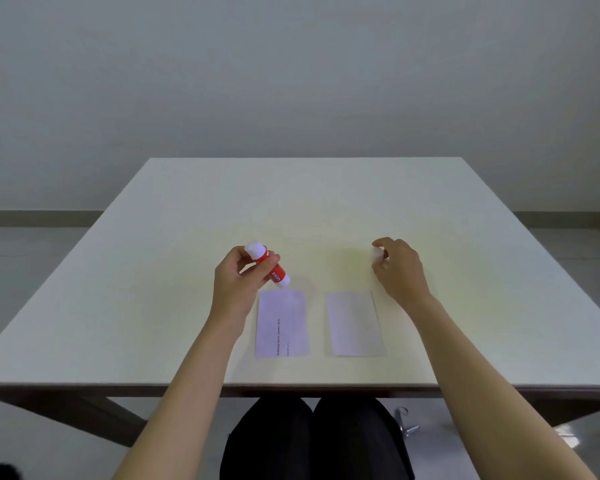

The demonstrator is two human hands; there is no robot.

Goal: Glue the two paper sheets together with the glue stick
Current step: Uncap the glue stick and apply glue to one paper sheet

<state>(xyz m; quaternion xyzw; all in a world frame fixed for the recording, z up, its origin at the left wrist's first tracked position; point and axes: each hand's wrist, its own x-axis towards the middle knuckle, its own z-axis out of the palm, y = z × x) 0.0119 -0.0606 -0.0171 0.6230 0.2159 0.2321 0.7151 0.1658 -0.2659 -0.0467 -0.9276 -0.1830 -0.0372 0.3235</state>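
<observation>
White table (187,202) before you, grey wall behind, floor strips either side. Your left hand (238,285) grips glue stick (267,266) above table, left of centre; long axis tilted, white exposed end up-left, base down-right over printed sheet (282,323). Blank sheet (355,323) just beside it, apart, both near front edge. Your right hand (397,268) pinches white cap (377,255). Far half of table bare.

The small print on the left sheet (282,323) is too blurred to read.
</observation>
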